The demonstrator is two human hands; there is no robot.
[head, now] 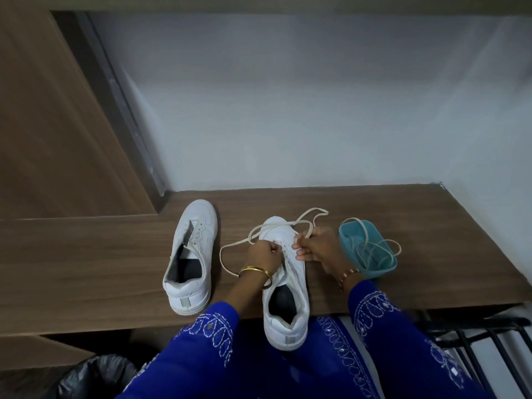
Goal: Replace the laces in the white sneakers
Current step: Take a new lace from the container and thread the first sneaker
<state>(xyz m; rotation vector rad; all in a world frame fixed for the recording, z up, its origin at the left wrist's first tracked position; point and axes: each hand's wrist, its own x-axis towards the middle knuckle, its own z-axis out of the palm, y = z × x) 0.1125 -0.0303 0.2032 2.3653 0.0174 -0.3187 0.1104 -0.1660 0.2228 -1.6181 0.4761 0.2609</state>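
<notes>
Two white sneakers lie on a wooden desk [431,254]. The left sneaker [191,254] has no lace, its eyelets bare. The right sneaker [288,283] lies in front of me, its heel hanging over the desk's front edge. A cream lace [312,216] loops over its toe and out to both sides. My left hand [263,253] pinches the lace at the eyelets on the shoe's left side. My right hand [315,249] pinches the lace on the shoe's right side. The lowest eyelets are hidden by my fingers.
A teal plastic box [349,228] with another lace in it stands just right of my right hand. A white wall rises behind the desk, a wooden panel at the left. A black bin bag [98,375] lies below left, a dark rack [483,341] below right.
</notes>
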